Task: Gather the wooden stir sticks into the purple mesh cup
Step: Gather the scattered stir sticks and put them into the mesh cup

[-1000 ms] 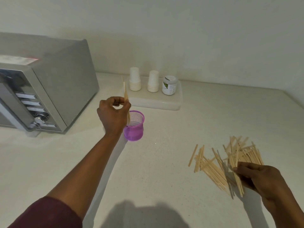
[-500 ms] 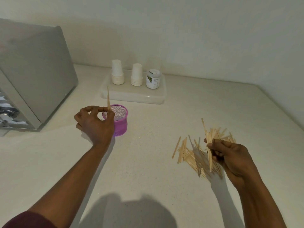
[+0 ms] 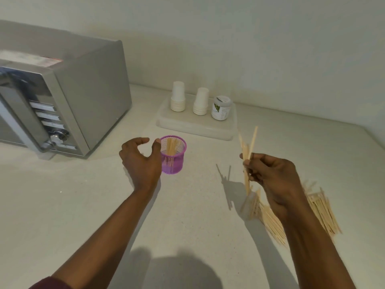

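Note:
The purple mesh cup [image 3: 173, 155] stands on the white counter with a few wooden stir sticks [image 3: 171, 146] leaning inside it. My left hand [image 3: 141, 161] is just left of the cup, fingers spread and holding nothing, thumb close to the rim. My right hand [image 3: 270, 176] is raised above the counter and grips a small bundle of stir sticks [image 3: 247, 151] that points upward. A loose pile of stir sticks [image 3: 270, 220] lies on the counter beneath and to the right of that hand, partly hidden by my forearm.
A silver microwave [image 3: 62, 105] stands at the left. Behind the cup, a white tray [image 3: 195, 128] carries two stacks of paper cups [image 3: 178, 97] and a small jar [image 3: 221, 108]. The wall runs along the back and right.
My left hand has let go of the stick it pinched over the cup, and sticks now stand inside. My right hand has lifted a bundle of sticks off the pile.

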A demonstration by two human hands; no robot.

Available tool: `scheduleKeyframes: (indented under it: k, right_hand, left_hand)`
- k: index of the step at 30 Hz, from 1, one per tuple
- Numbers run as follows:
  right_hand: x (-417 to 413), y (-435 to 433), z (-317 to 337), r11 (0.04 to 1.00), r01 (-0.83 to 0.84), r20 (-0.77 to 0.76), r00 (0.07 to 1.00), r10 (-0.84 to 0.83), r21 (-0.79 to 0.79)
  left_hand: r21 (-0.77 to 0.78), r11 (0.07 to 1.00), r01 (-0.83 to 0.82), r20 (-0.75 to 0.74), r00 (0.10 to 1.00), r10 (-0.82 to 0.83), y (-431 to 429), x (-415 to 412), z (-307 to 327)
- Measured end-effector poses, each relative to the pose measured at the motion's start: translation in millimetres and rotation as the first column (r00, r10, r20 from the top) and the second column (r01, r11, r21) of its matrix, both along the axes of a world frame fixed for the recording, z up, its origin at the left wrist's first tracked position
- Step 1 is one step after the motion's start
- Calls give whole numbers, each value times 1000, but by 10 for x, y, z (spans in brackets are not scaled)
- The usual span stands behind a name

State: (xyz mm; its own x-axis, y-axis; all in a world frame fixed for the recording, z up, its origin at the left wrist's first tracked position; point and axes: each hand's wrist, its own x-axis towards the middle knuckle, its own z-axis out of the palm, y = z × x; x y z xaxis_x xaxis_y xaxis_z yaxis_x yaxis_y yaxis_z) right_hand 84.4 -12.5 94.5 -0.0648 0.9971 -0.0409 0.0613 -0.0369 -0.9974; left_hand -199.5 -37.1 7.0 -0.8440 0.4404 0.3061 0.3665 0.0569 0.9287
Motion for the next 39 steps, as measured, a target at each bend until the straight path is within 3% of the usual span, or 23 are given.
scheduleKeyframes:
  k: [3,5,10,15,18,25,33,39]
  right_hand:
    - [-428,151,76,996,-56,-18,998,57,73]
    - [-726,263,104,990,-76,-31,996,80,115]
    - [-1412,548,116,977,-101,-69,991,115,186]
    - [-1934,683,-40,968,-99,-54,992,114,229]
    - [-2084,675,-258,964,-102,-10,994,108,244]
    - [-2094,573,-535,962,-35,120,993,3,270]
    - [-2034,549,-557,968,10,90,995,-33,249]
    - [-1999,569,-567,939,0,176,982,-64,343]
  left_hand:
    - [-85,996,-13,-33,999,11,-170,23,-185]
    - [-258,966,3,-84,996,-26,-348,114,-363]
    - [-558,829,43,-332,904,-270,-766,516,-603]
    - [-720,694,10,-358,851,-384,-725,546,-556]
    - [-753,658,-19,-373,836,-403,-720,576,-516]
    - [-744,666,-58,-413,823,-390,-731,574,-514]
    - [-746,663,-67,-409,831,-376,-708,580,-512]
    - [-754,653,-75,-402,839,-368,-690,576,-521]
